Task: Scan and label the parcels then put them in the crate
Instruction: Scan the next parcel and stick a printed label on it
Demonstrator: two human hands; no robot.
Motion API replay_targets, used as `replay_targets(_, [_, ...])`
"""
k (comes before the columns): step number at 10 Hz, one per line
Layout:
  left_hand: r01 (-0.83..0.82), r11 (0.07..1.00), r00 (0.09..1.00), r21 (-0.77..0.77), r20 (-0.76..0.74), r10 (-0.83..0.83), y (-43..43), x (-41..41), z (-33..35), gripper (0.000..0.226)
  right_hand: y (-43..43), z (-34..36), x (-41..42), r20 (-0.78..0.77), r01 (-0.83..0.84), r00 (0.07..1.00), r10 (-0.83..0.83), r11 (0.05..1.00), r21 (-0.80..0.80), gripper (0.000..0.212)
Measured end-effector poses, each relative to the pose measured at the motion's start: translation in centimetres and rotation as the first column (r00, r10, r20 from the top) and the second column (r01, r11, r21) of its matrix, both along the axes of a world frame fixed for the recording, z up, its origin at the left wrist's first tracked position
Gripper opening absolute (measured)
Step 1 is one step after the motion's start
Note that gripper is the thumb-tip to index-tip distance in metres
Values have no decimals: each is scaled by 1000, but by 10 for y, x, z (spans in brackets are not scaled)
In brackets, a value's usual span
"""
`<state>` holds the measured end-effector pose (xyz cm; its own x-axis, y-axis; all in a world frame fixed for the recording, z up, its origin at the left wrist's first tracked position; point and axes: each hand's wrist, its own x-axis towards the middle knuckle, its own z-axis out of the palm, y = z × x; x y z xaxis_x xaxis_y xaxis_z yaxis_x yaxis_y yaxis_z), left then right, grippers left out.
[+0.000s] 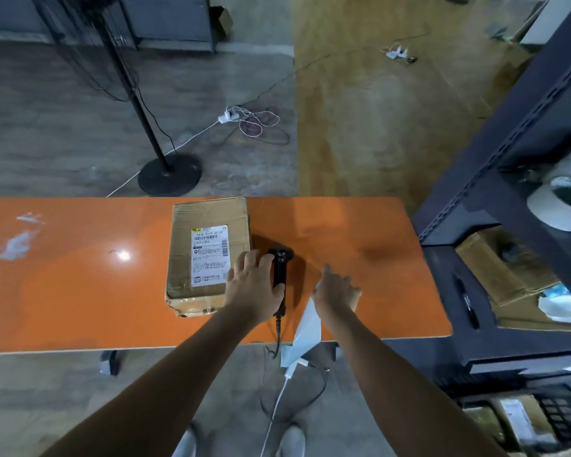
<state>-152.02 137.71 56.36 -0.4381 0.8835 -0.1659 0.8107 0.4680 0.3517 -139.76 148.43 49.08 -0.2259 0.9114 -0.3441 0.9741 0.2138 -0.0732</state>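
The parcel [208,257] — a taped cardboard box — lies flat near the middle of the orange table [63,285], its printed shipping label [210,256] turned upward, which is how the barcode has to face to be read from above. Just to its right lies the black handheld scanner [280,270], its cord trailing off the near edge of the table toward the floor. The left hand [254,288] rests over the scanner's handle with the thumb wrapped around one side and the fingers loosely spread across the box corner; it looks like a grasp being taken or let go, and which one cannot be told. The right hand [337,286] is flat and open, palm down, pressing on a white sheet [309,321] that droops over the table edge — probably the label stock, pinned so it does not slide off. No crate is clearly identifiable; dark shelving [508,166] stands at the right.
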Motion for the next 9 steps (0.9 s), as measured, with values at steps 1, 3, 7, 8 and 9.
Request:
replay_targets(1, [8, 1000, 1000, -2, 11, -8, -5, -1, 1, 62, -3, 5, 0, -49, 48, 998, -49, 999, -19, 37])
replay_targets(3, [29, 999, 989, 31, 141, -33, -1, -6, 13, 57, -4, 29, 8, -373, 82, 919, -131, 986, -145, 39])
replay_targets(7, [-341, 928, 595, 153, 799, 86, 16, -43, 60, 52, -31, 132, -14, -756, -46, 642, -127, 978, -204, 49])
replay_targets(8, [-343, 924, 560, 169, 826, 57, 13, -59, 63, 52, -32, 144, -20, -757, -60, 647, -92, 983, -171, 45])
replay_targets(9, [-319, 928, 543, 190, 840, 15, 11, -70, 69, 50, -33, 148, -32, -813, -33, 568, -126, 984, -175, 43])
